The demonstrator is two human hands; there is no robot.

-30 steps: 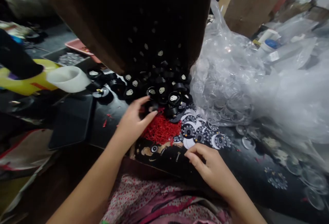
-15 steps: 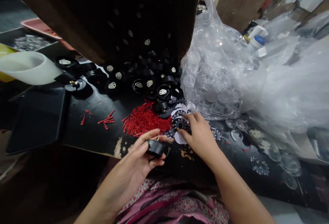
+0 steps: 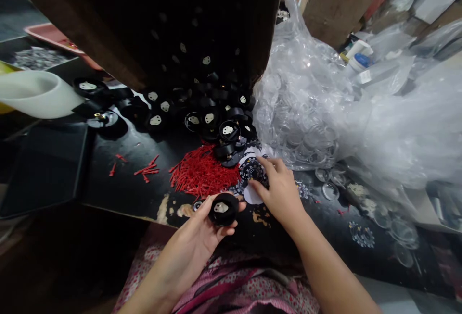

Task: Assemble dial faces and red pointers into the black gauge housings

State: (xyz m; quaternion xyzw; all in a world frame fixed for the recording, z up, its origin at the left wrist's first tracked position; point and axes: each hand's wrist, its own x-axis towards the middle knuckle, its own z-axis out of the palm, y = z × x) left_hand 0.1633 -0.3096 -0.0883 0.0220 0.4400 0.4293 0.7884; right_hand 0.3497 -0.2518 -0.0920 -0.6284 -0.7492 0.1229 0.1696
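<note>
A round black housing [image 3: 224, 209] with a pale plate inside is held in my left hand [image 3: 202, 230], its open face turned up. My right hand [image 3: 279, 191] rests on a pile of printed black-and-white dial discs [image 3: 251, 169], thumb and index finger at the discs' right edge. Beside the thumb lies a blank white disc [image 3: 252, 194]. A heap of red pointers [image 3: 202, 172] lies left of the discs. Behind them, many more black housings [image 3: 209, 119] spill from a dark box.
The dark box [image 3: 144, 20] fills the top. A plastic bag of clear covers [image 3: 306, 126] stands right of it. Loose clear covers [image 3: 330, 191] lie farther right. A white container [image 3: 39, 94] and dark tray [image 3: 43, 167] are left.
The black housing in my left hand has turned from edge-on to face-up, and that hand has moved slightly down. My right hand stays at the discs.
</note>
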